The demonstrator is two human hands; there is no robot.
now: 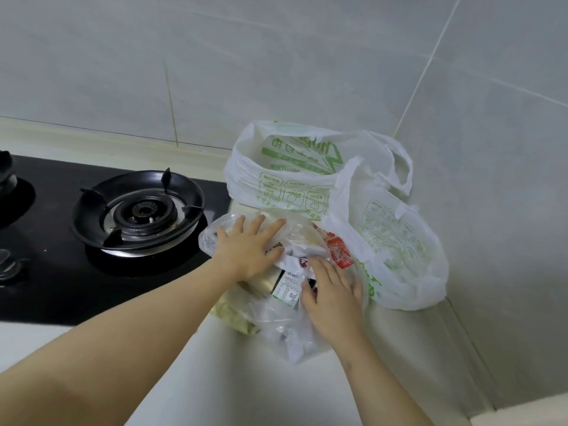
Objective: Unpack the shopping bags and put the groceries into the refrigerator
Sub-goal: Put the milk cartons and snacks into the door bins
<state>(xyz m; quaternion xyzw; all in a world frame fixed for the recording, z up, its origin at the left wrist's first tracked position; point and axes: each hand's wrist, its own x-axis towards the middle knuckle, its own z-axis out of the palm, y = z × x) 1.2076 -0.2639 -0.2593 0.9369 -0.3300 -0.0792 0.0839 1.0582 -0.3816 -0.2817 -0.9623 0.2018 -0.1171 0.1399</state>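
Note:
Two white shopping bags with green print stand on the counter in the corner: one at the back (285, 167), one to the right (396, 241). In front of them lies a heap of groceries in clear plastic bags (276, 315), with a red-and-white packet (338, 252) and a labelled pack (287, 289) showing through. My left hand (249, 250) lies flat with spread fingers on top of the heap. Just to its right, my right hand (333, 298) rests on the clear plastic with its fingers extended. No refrigerator is in view.
A black gas hob (61, 272) with a round burner (140, 210) takes up the counter to the left, touching the heap. Tiled walls close off the back and right side. Pale counter (233, 388) runs toward me in front of the bags.

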